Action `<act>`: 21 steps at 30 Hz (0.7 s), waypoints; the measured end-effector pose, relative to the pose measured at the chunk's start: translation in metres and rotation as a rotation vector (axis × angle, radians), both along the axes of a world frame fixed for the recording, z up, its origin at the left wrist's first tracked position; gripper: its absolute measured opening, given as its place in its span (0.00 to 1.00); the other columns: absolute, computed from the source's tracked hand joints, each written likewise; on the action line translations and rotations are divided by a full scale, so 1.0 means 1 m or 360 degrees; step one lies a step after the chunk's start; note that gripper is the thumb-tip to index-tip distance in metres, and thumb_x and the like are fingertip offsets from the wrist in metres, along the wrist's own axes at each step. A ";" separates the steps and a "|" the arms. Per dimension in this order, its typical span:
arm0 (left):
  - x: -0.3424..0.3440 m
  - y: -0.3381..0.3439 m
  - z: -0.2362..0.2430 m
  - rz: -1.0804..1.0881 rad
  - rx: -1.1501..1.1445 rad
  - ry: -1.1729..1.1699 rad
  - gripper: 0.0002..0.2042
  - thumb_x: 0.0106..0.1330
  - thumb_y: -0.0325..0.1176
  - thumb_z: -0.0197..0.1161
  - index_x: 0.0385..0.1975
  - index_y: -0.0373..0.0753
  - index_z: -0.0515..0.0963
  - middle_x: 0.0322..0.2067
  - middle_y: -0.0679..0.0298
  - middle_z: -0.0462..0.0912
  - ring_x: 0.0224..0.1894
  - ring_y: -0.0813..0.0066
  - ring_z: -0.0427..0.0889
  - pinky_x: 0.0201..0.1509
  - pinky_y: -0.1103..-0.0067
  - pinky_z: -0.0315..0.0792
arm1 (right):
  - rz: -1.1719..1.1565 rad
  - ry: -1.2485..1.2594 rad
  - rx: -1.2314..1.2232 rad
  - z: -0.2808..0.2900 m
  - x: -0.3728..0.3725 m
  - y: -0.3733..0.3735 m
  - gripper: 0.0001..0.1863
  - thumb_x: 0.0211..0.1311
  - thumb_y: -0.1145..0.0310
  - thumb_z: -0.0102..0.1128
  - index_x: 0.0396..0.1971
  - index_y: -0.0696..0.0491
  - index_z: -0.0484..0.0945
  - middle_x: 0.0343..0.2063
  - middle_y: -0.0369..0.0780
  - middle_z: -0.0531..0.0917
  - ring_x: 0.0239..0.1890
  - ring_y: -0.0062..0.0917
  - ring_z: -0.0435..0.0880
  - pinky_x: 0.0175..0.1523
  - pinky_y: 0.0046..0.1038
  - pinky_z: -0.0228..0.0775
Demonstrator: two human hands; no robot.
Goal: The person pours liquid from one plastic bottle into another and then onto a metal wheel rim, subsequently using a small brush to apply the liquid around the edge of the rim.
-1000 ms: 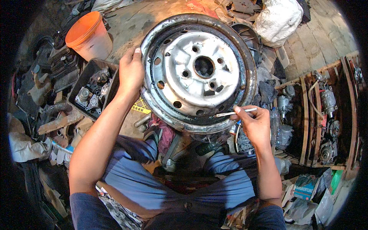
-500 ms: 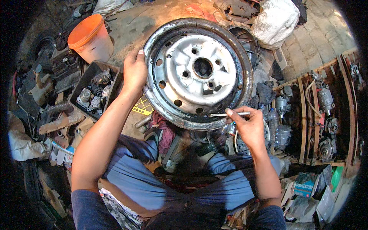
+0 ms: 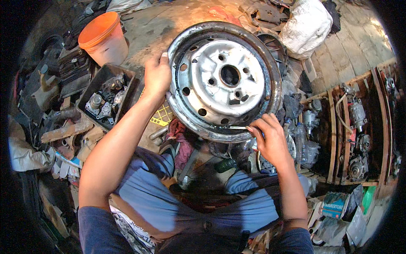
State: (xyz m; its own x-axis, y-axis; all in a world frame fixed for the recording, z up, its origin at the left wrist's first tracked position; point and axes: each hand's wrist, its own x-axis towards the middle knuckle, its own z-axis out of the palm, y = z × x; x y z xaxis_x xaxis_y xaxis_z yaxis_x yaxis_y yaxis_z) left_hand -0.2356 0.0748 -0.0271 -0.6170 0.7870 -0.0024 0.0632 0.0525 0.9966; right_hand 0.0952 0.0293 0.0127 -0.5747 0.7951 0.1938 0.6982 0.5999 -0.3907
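A steel wheel rim (image 3: 218, 100), silver in the middle with a dark, wet-looking channel around it, is tilted up above my knees. My left hand (image 3: 157, 79) is closed on its left edge, thumb over the lip. At the lower right, my right hand (image 3: 270, 139) pinches a thin pale tool (image 3: 238, 128). The tool's tip lies against the dark channel at the bottom of the rim. Dark smearing there makes it hard to tell whether the tip is bristles or a blade.
An orange bucket (image 3: 105, 44) stands back left, beside a black crate (image 3: 127, 94) of metal parts. Wooden shelving (image 3: 333, 135) with several machine parts is on the right. A stuffed white sack (image 3: 306, 29) sits behind the wheel. A yellow grid piece (image 3: 163, 115) and maroon cloth (image 3: 182, 148) lie below.
In view, the wheel rim and my left hand have shifted slightly right. My right hand has turned, its fingers more bunched, and moved a little left and up with the tool.
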 end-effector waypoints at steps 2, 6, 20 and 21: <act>-0.001 0.001 -0.002 0.0022 0.0001 0.0022 0.19 0.80 0.37 0.49 0.55 0.27 0.79 0.45 0.49 0.87 0.48 0.65 0.84 0.56 0.70 0.73 | -0.0006 -0.0019 0.0000 0.001 -0.003 -0.001 0.04 0.60 0.77 0.66 0.32 0.58 0.80 0.31 0.47 0.77 0.40 0.47 0.76 0.46 0.46 0.70; -0.002 0.002 -0.006 0.0045 0.0009 0.0020 0.20 0.80 0.36 0.48 0.57 0.27 0.78 0.48 0.47 0.86 0.50 0.63 0.84 0.59 0.70 0.72 | 0.0007 0.0009 0.0009 -0.002 -0.005 -0.002 0.04 0.60 0.76 0.66 0.31 0.59 0.79 0.31 0.48 0.77 0.39 0.47 0.75 0.45 0.45 0.69; -0.002 -0.001 0.003 0.0010 -0.0039 0.0092 0.20 0.79 0.36 0.48 0.56 0.26 0.78 0.47 0.47 0.86 0.50 0.63 0.84 0.58 0.70 0.72 | 0.0030 0.0108 -0.0021 -0.015 0.007 0.009 0.05 0.61 0.75 0.65 0.32 0.57 0.78 0.33 0.44 0.78 0.40 0.45 0.73 0.48 0.43 0.65; 0.000 -0.002 0.004 0.0006 -0.0021 0.0048 0.19 0.79 0.36 0.48 0.55 0.26 0.78 0.47 0.48 0.86 0.49 0.64 0.84 0.58 0.70 0.72 | 0.0028 0.0128 -0.0024 -0.016 0.007 0.009 0.05 0.61 0.75 0.65 0.32 0.57 0.78 0.32 0.44 0.78 0.39 0.44 0.73 0.47 0.42 0.65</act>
State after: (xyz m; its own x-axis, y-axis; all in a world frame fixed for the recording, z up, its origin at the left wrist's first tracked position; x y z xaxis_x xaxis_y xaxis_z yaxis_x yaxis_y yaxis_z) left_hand -0.2356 0.0732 -0.0227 -0.6198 0.7848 0.0059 0.0930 0.0660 0.9935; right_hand 0.1022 0.0379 -0.0028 -0.5716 0.7882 0.2280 0.6538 0.6054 -0.4540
